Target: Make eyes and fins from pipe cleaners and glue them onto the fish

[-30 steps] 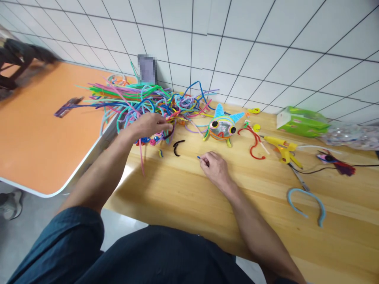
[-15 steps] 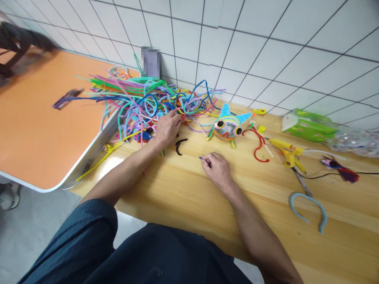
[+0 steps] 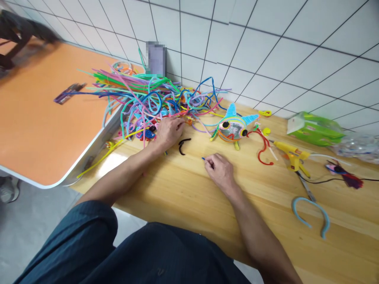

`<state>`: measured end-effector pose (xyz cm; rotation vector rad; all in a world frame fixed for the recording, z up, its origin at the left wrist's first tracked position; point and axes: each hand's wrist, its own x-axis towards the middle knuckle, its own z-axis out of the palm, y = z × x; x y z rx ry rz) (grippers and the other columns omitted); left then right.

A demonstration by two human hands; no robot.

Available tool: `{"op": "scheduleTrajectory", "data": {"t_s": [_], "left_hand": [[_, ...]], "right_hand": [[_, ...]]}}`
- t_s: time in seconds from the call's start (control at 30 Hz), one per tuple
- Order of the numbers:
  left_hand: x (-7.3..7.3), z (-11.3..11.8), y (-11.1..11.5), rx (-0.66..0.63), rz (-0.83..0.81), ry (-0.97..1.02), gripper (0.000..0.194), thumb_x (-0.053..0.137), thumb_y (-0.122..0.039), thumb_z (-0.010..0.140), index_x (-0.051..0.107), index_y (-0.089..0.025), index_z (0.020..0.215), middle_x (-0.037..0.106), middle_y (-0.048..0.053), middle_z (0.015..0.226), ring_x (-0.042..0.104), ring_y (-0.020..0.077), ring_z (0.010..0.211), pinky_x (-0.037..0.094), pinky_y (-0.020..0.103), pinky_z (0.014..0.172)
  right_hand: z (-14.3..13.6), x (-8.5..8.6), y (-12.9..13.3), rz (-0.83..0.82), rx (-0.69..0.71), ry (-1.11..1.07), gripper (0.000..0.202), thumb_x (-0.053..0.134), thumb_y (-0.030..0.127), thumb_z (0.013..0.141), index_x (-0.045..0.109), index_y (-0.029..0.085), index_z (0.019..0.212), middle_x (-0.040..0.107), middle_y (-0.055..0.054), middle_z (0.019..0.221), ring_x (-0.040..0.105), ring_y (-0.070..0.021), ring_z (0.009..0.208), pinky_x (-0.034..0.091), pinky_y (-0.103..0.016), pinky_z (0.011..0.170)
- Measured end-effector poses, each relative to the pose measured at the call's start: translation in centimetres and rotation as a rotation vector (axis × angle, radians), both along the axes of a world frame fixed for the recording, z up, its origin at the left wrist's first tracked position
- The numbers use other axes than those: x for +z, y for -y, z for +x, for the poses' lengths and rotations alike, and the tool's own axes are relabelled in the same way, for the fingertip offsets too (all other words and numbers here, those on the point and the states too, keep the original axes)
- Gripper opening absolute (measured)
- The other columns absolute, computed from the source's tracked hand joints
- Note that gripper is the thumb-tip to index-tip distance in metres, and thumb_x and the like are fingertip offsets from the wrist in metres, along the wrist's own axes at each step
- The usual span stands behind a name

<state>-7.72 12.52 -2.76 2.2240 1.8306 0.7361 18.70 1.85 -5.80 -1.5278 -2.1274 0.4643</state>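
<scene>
My left hand (image 3: 169,133) is at the near edge of a tangled pile of coloured pipe cleaners (image 3: 154,94); its fingers are curled and what they grip, if anything, is too small to tell. My right hand (image 3: 219,169) rests over the wooden table, pinching a small blue piece (image 3: 203,158) that sticks out from the fingertips. Between the hands lie short black curved pieces (image 3: 181,147). Beyond my right hand stands a round fish-like figure (image 3: 232,128) with blue pointed ears, black eyes and an orange band.
On the right are a red curled pipe cleaner (image 3: 262,154), a yellow glue gun (image 3: 291,154) with its cord, scissors (image 3: 307,188), a light blue headband (image 3: 312,203) and a green packet (image 3: 315,129). An orange table (image 3: 44,130) adjoins on the left. A tiled wall runs behind.
The camera view has shifted slightly, so objects appear a little further right. My left hand has moved slightly toward me from the pile; my right hand keeps its pinch.
</scene>
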Motion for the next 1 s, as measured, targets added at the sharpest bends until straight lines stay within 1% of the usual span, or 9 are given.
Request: {"op": "scheduleTrajectory", "data": {"t_s": [0.1,0.17,0.3,0.4,0.47,0.53,0.7,0.9,1.0], "left_hand": [[1.5,1.0,0.0,-0.099,0.017,0.054,0.033,0.05,-0.032,0.108,0.082,-0.021,0.112,0.082,0.013,0.111,0.075,0.027,0.102,0.055,0.038,0.094],[2.5,1.9,-0.9,-0.143,0.09,0.056,0.032,0.052,-0.032,0.108,0.079,-0.022,0.122,0.078,0.015,0.128,0.071,0.0289,0.118,0.052,0.041,0.104],[3.8,3.4,-5.8,-0.074,0.16,-0.032,0.055,0.074,-0.036,0.094,0.066,-0.024,0.148,0.059,0.016,0.161,0.051,0.0403,0.148,0.04,0.053,0.12],[4.4,2.9,-10.5,-0.004,-0.012,-0.087,0.055,0.077,-0.032,0.088,0.072,-0.017,0.141,0.068,0.02,0.147,0.057,0.0429,0.138,0.041,0.053,0.116],[5.5,1.9,-12.9,0.028,-0.133,-0.064,0.042,0.074,-0.031,0.088,0.079,-0.019,0.129,0.077,0.015,0.131,0.063,0.0397,0.124,0.046,0.051,0.11],[7.2,0.7,-14.1,0.077,-0.094,0.026,0.032,0.07,-0.029,0.09,0.082,-0.022,0.119,0.081,0.008,0.115,0.064,0.0322,0.11,0.048,0.044,0.101],[12.8,-1.3,-13.6,0.144,-0.081,0.247,0.011,0.071,-0.021,0.093,0.076,-0.014,0.1,0.059,-0.008,0.068,0.046,0.0105,0.078,0.041,0.029,0.077],[17.8,-2.2,-11.7,0.142,-0.001,0.365,0.02,0.068,-0.021,0.097,0.074,-0.006,0.108,0.054,-0.005,0.069,0.05,0.0067,0.068,0.046,0.031,0.074],[20.5,-4.0,-12.4,0.095,0.115,0.352,0.038,0.065,-0.023,0.095,0.072,0.004,0.119,0.062,0.002,0.085,0.061,0.013,0.083,0.049,0.038,0.084]], "right_hand": [[0.0,-0.1,0.0,0.003,-0.003,0.001,0.013,0.064,0.018,0.096,0.073,0.025,0.09,0.077,-0.004,0.086,0.068,-0.0201,0.081,0.042,-0.031,0.071],[0.0,-0.1,0.0,0.001,0.0,0.004,0.013,0.064,0.018,0.095,0.073,0.025,0.09,0.077,-0.004,0.086,0.068,-0.02,0.081,0.042,-0.031,0.071],[-0.1,-0.2,0.0,0.003,0.001,0.004,0.013,0.064,0.017,0.095,0.074,0.024,0.09,0.077,-0.004,0.086,0.068,-0.02,0.081,0.042,-0.031,0.072],[0.0,-0.2,0.0,0.004,-0.002,0.001,0.012,0.065,0.018,0.095,0.074,0.024,0.09,0.077,-0.004,0.085,0.068,-0.0197,0.08,0.042,-0.031,0.072],[0.0,-0.2,-0.1,0.005,0.008,-0.003,0.012,0.065,0.019,0.096,0.074,0.024,0.09,0.077,-0.004,0.085,0.068,-0.0196,0.08,0.042,-0.031,0.072],[0.1,-0.2,-0.2,0.002,0.023,-0.008,0.012,0.065,0.02,0.097,0.074,0.024,0.09,0.077,-0.004,0.085,0.068,-0.0197,0.08,0.043,-0.031,0.072],[0.1,-0.3,-0.4,-0.008,0.032,-0.009,0.012,0.065,0.02,0.097,0.074,0.024,0.091,0.078,-0.004,0.087,0.069,-0.0207,0.083,0.042,-0.031,0.072],[0.0,-0.3,-0.4,0.0,0.037,0.004,0.012,0.066,0.02,0.097,0.074,0.025,0.09,0.077,-0.003,0.085,0.067,-0.0204,0.082,0.041,-0.031,0.071],[0.0,-0.4,-0.4,0.006,0.029,0.01,0.012,0.066,0.021,0.097,0.074,0.025,0.09,0.077,-0.003,0.085,0.067,-0.0203,0.082,0.041,-0.031,0.071]]}}
